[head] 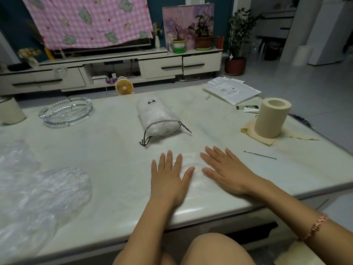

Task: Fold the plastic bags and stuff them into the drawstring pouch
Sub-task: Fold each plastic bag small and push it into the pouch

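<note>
One clear plastic bag [193, 159] lies near the front edge of the pale marble table [107, 150], its long axis unclear. The left hand [168, 180] and right hand [227, 173] press it with straight, spread fingers, gripping nothing. Beyond, the stuffed white drawstring pouch [156, 115] lies on its side — mouth toward the person.

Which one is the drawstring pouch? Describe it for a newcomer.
On the pale table, look midway between the glass ashtray and the upright paper roll. The pouch lies there on its side, white and stuffed. Only it has a dark cord round its mouth.
</note>
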A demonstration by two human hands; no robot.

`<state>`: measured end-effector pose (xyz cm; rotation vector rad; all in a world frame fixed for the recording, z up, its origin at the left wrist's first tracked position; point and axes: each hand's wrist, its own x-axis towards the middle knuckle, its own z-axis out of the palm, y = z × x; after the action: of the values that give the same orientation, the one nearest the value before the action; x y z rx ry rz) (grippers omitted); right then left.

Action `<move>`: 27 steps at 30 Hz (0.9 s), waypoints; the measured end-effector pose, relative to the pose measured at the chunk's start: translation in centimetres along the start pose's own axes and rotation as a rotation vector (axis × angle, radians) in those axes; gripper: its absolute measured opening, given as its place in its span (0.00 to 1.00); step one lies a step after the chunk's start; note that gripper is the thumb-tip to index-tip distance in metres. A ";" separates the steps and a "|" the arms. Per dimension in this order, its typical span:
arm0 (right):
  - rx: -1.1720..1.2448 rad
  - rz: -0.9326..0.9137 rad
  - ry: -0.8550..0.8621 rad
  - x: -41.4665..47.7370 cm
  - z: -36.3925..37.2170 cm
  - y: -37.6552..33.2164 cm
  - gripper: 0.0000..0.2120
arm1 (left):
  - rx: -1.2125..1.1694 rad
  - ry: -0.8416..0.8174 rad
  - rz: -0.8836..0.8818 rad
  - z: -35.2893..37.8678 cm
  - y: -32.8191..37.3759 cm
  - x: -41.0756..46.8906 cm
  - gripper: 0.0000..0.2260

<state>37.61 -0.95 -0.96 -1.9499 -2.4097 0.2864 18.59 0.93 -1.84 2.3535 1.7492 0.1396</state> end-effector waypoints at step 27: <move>0.867 0.192 0.319 1.5 -2.3 -0.5 0.14 | -0.740 0.411 -0.076 -1.9 -1.3 -0.4 0.11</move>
<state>37.15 0.73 1.21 -1.6247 -1.5059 0.7903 16.89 1.13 -0.29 1.7803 1.5492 1.1114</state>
